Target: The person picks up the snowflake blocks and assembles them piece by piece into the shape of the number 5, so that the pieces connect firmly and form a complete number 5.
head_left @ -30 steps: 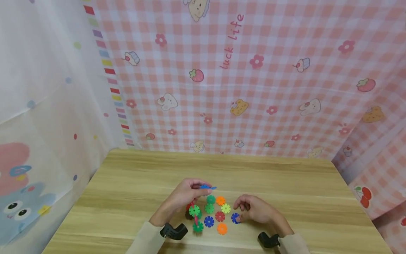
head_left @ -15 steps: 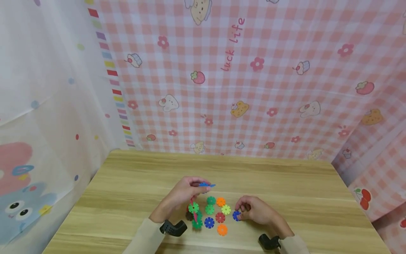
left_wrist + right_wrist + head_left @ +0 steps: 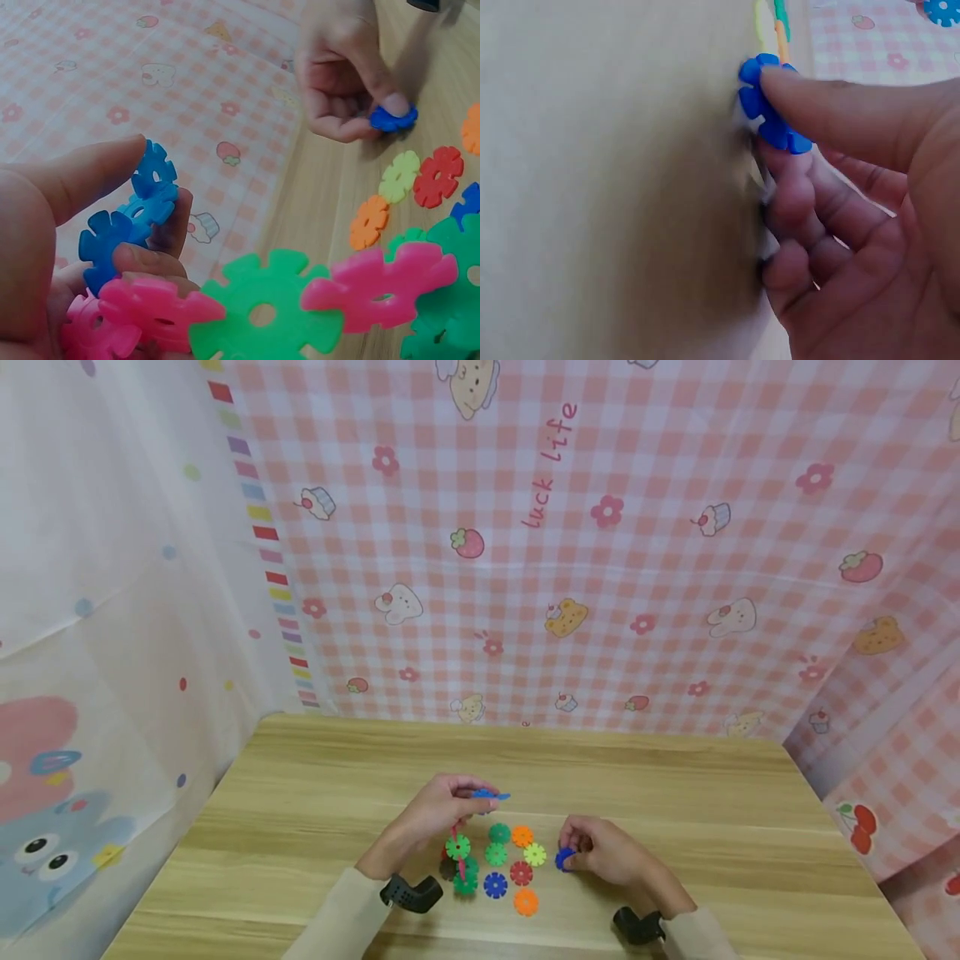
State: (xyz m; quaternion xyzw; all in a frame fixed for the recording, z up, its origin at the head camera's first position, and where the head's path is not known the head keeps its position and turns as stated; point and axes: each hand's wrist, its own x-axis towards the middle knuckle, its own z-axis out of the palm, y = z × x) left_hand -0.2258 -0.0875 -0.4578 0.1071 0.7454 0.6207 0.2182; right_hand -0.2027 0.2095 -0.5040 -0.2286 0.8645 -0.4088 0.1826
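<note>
My left hand (image 3: 442,808) holds a chain of linked snowflake discs, with blue discs (image 3: 112,247) between thumb and fingers. From there the chain runs on through pink discs (image 3: 161,307) and a bright green disc (image 3: 262,311) to darker green ones. In the head view, its green and pink part hangs beside the left wrist. My right hand (image 3: 603,852) pinches a dark blue snowflake disc (image 3: 769,105) between thumb and forefinger, low over the table. The right wrist view shows the thumb lying on the disc's face.
Loose discs lie between the hands: two green, a yellow-green one (image 3: 534,855), a red one (image 3: 521,873), a dark blue one (image 3: 495,885) and two orange ones, the nearer orange disc (image 3: 526,902) toward me. The wooden table (image 3: 315,777) ends at a checked pink curtain (image 3: 510,568).
My right hand has lifted the dark blue disc, which lay flat under its fingers, and now tilts it. The left hand has shifted slightly away from me with its chain.
</note>
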